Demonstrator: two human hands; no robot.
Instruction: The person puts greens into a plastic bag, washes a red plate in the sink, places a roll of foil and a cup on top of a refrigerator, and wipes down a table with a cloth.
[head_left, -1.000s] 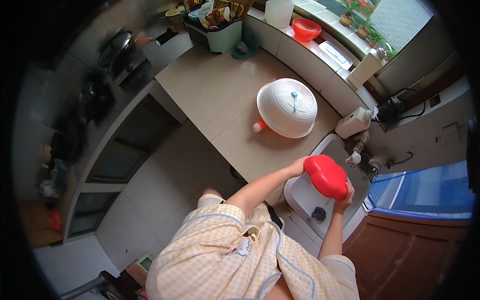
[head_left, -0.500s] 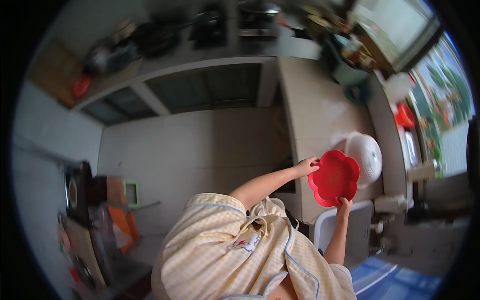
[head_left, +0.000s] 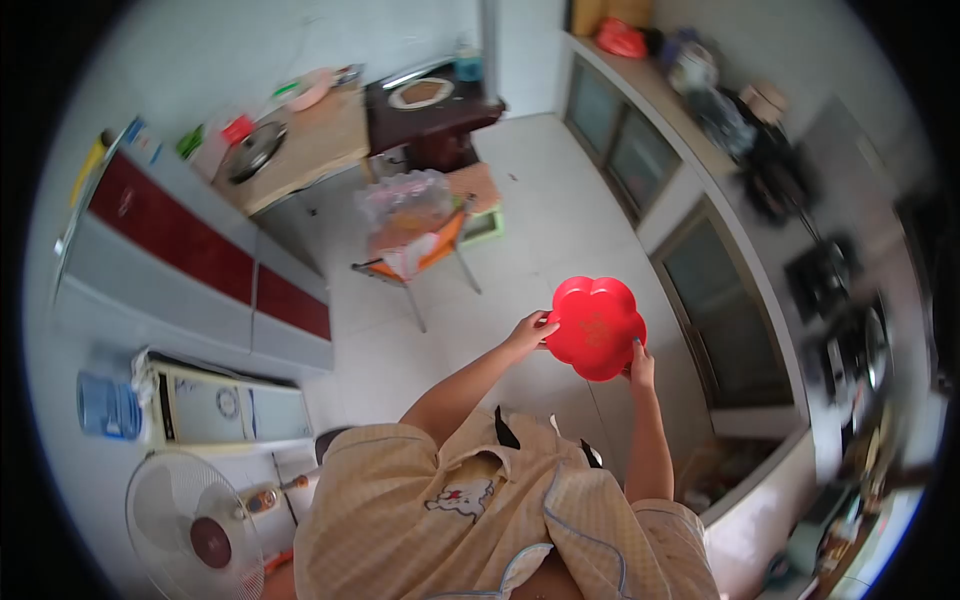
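A red flower-shaped tray (head_left: 596,330) with a faint gold pattern in its middle is held out in front of my body, above the floor. My left hand (head_left: 533,331) grips its left edge, fingers closed around the rim. On the lower right edge, my right hand (head_left: 641,368) is closed with the thumb on top of the rim. The fingers under the tray are hidden. No food or other object shows in it.
Ahead stands an orange folding chair (head_left: 425,258) with a plastic bag on it, beside a green-legged stool (head_left: 483,222). A wooden table (head_left: 325,140) bears a pot lid. The refrigerator (head_left: 200,260) and a fan (head_left: 195,525) are left; the counter (head_left: 690,140) runs along the right.
My view has swung from the sink and window side to the chair, table and refrigerator. Both hands still hold the red tray, now above the floor instead of the counter edge.
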